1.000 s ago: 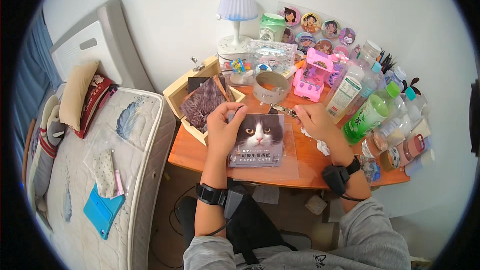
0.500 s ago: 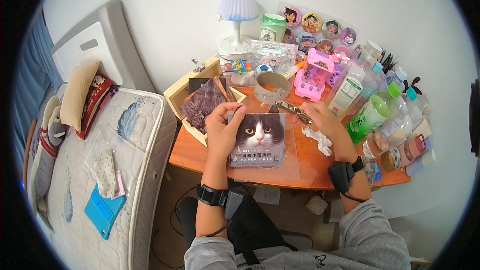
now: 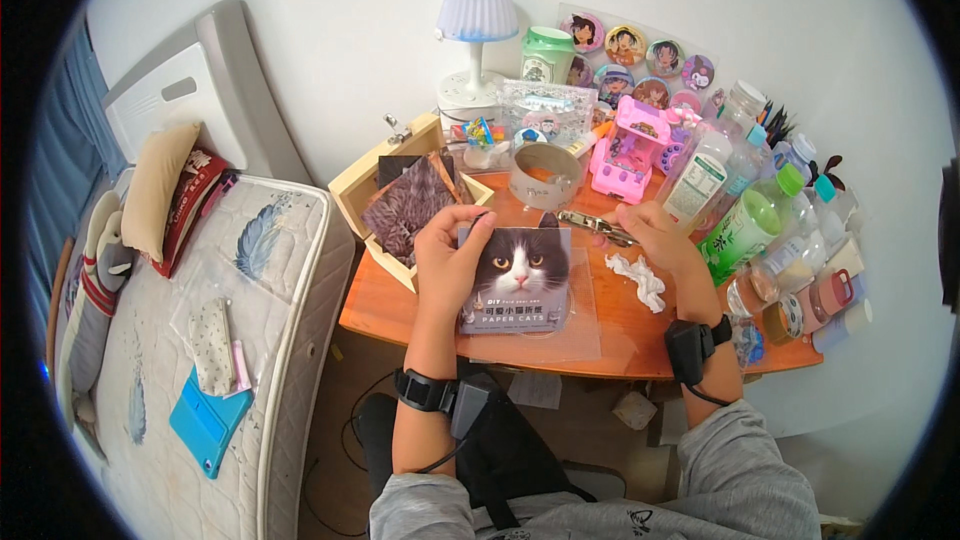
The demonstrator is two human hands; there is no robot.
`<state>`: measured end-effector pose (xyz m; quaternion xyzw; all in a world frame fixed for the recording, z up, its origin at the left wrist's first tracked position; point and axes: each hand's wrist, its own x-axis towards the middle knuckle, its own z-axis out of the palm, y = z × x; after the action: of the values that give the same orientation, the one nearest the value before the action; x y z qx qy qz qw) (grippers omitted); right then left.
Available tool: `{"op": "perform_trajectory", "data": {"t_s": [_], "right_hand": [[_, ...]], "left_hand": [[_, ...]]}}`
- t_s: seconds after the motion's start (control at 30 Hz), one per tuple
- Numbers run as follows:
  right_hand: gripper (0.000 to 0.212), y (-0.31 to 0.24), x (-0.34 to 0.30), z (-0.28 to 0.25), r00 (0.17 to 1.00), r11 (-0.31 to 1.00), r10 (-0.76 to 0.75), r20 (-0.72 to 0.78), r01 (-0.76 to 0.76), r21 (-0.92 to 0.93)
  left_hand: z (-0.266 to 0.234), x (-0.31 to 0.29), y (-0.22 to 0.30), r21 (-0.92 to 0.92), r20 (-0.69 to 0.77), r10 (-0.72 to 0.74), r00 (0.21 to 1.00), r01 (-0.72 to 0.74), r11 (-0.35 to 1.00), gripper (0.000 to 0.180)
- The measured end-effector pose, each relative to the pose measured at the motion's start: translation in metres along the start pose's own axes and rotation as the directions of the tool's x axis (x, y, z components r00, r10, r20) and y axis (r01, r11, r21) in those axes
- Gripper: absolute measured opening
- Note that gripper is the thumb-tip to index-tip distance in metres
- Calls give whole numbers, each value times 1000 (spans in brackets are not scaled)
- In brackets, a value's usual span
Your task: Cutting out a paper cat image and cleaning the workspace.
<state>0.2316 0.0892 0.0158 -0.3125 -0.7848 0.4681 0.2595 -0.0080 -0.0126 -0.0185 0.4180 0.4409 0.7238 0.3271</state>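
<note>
Shifted slightly rightward since the earlier frame, the right hand [image 3: 655,235] now holds the nail clipper [image 3: 582,221] flatter, its fingers gripping the rear end. Left hand [image 3: 448,252] fingers pinch the upper left corner of the cat packet [image 3: 521,285], which is near the front edge of the tabletop [image 3: 385,308], left of that edge's middle. The packet should prove light, flexible and rather slippery (its surface looks glossy), best taken by a corner; the metal clipper, stiff and smooth, is best held by its rear end.
</note>
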Motion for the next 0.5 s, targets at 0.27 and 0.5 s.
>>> {"op": "perform_trajectory", "data": {"t_s": [0.27, 0.5], "right_hand": [[46, 4, 0, -9, 995, 991, 68, 67, -59, -123], [43, 0, -1, 0, 998, 994, 55, 41, -51, -94]], "left_hand": [[3, -1, 4, -27, -14, -8, 1000, 8, 1000, 10], [2, -1, 3, -33, 27, 17, 1000, -16, 999, 10]]}}
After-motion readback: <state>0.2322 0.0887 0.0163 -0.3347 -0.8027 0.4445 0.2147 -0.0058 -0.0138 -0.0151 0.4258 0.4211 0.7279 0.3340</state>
